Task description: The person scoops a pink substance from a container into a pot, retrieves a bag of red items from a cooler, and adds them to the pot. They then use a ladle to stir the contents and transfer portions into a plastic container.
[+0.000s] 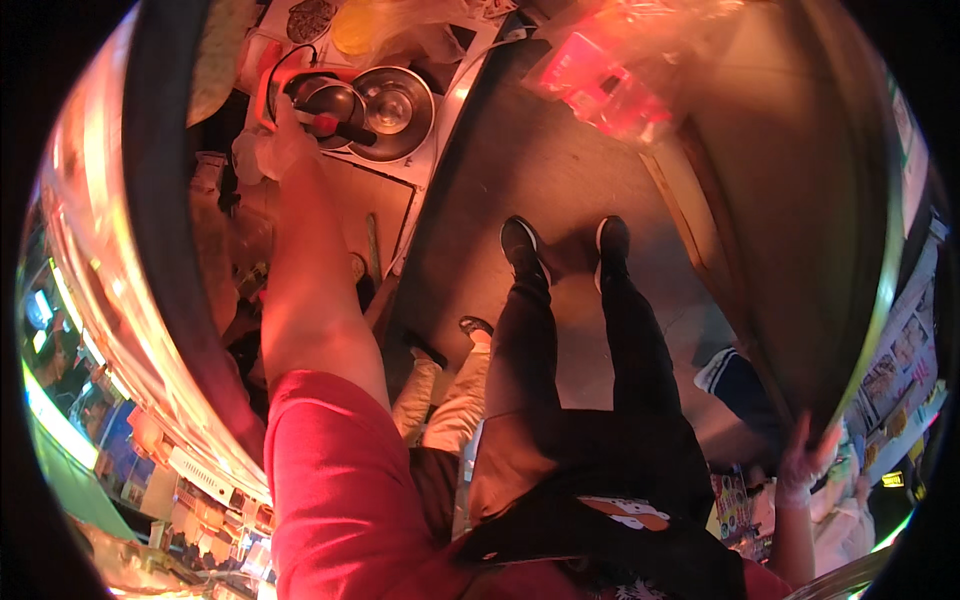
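My left hand (289,142), in a thin clear plastic glove, reaches to the counter at the upper left. It lies against the near left side of a metal pot (334,105) in an orange-rimmed container (262,94). A dark-handled utensil (352,133) lies across the pot beside my fingers; whether they grip it cannot be told. A wide metal bowl (391,112) is just right of the pot. My right hand (801,461), also gloved, is raised at the lower right by the edge of a large dark curved panel (817,225); its grip is unclear.
Clear plastic bags with pink-red contents (607,90) hang at the upper right. A yellow round thing (352,26) lies under plastic at the counter's back. Another person's legs in tan trousers (457,397) stand left of mine. A dark-clad limb (739,382) shows at right.
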A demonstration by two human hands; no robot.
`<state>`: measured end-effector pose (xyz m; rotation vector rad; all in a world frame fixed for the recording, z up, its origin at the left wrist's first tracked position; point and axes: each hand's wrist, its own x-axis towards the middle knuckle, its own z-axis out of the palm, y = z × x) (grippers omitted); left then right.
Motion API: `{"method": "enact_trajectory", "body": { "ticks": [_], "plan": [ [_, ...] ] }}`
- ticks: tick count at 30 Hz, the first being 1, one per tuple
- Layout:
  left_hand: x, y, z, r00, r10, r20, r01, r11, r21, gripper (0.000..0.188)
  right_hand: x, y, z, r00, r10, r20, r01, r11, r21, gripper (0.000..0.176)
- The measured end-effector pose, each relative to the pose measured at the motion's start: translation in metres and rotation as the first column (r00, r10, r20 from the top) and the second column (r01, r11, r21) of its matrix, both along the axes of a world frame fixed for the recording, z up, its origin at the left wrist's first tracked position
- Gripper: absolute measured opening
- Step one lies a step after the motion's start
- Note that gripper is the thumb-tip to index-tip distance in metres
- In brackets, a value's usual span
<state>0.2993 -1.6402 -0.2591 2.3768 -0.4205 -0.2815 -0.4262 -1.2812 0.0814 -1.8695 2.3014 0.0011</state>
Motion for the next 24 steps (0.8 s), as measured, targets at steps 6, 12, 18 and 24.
{"method": "enact_trajectory", "body": {
  "ticks": [6,12,18,24],
  "plan": [
    [0.024,-0.026,-0.020,0.950,-0.099,-0.295,0.167,0.963,0.213,0.051,-0.031,0.040,0.015,0.977,-0.133,0.165,0.117,0.987,0.106,0.058],
    [0.010,-0.039,0.004,0.929,-0.318,-0.191,0.369,0.842,0.392,0.048,0.066,-0.075,0.031,0.810,0.546,-0.214,-0.574,0.814,-0.092,0.053],
    [0.052,-0.057,-0.039,0.974,-0.127,-0.187,0.208,0.830,0.517,0.067,0.283,-0.203,-0.108,0.718,0.074,0.692,-0.337,0.907,0.253,0.037],
    [-0.042,-0.056,0.037,0.975,-0.215,-0.057,0.204,0.760,0.617,0.097,0.465,-0.350,-0.330,0.388,-0.164,0.907,-0.314,0.901,0.298,0.075]
  ]
}}
